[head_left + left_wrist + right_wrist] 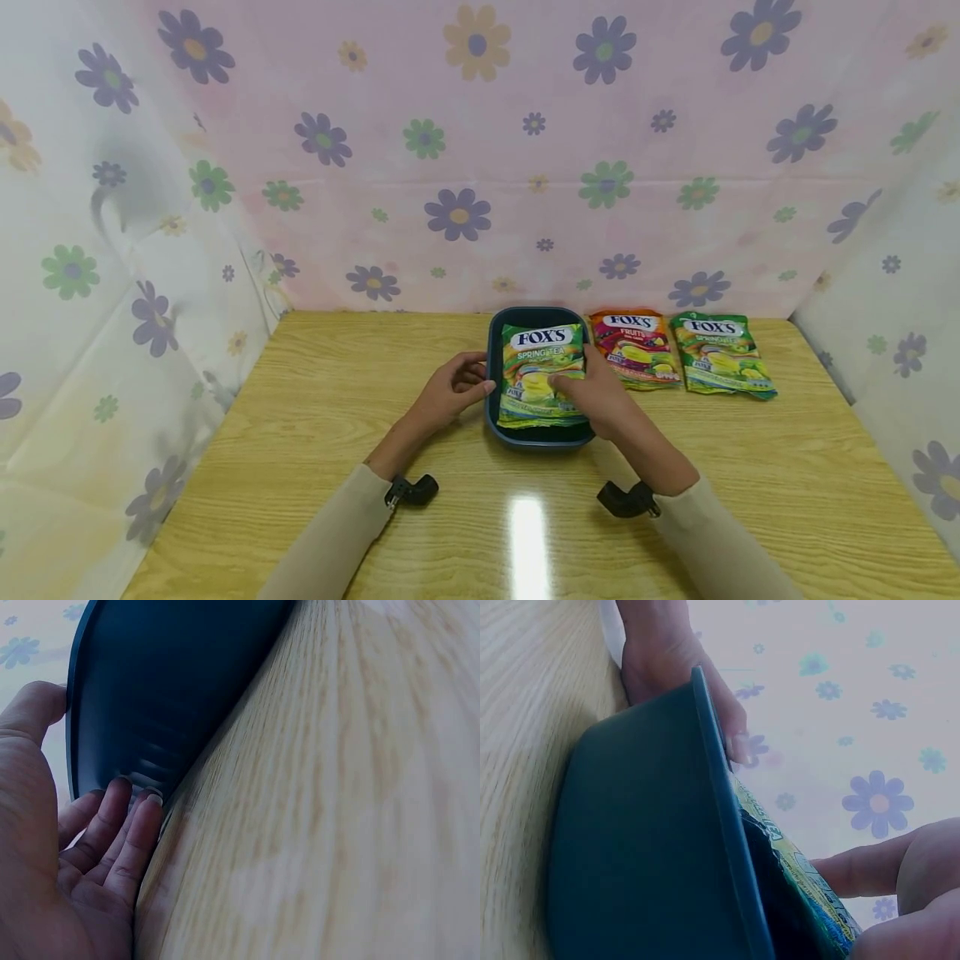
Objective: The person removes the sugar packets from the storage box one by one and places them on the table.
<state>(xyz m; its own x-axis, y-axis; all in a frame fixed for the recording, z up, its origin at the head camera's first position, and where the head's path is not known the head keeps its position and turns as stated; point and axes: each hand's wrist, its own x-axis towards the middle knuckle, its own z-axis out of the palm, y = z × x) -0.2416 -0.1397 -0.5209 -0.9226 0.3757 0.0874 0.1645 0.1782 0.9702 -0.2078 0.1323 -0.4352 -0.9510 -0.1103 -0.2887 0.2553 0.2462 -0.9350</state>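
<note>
A green Fox's Spring Tea candy bag [534,367] lies face up in a dark blue plastic tub [492,417], tilted against the rim in the right wrist view. My right hand [603,398] holds that bag by its right side, thumb across the front and the other fingers hidden at its edge. On the tub's left, my left hand [447,392] steadies it. The left wrist view shows the thumb at the rim and bent fingertips against the outer wall of the tub [172,682].
Right of the tub lie a red Fox's Fruits candy bag [636,350] and a second green Spring Tea bag [722,354], side by side. A flowered cloth [510,250] hangs along the back of the wooden table [315,417] and at both sides.
</note>
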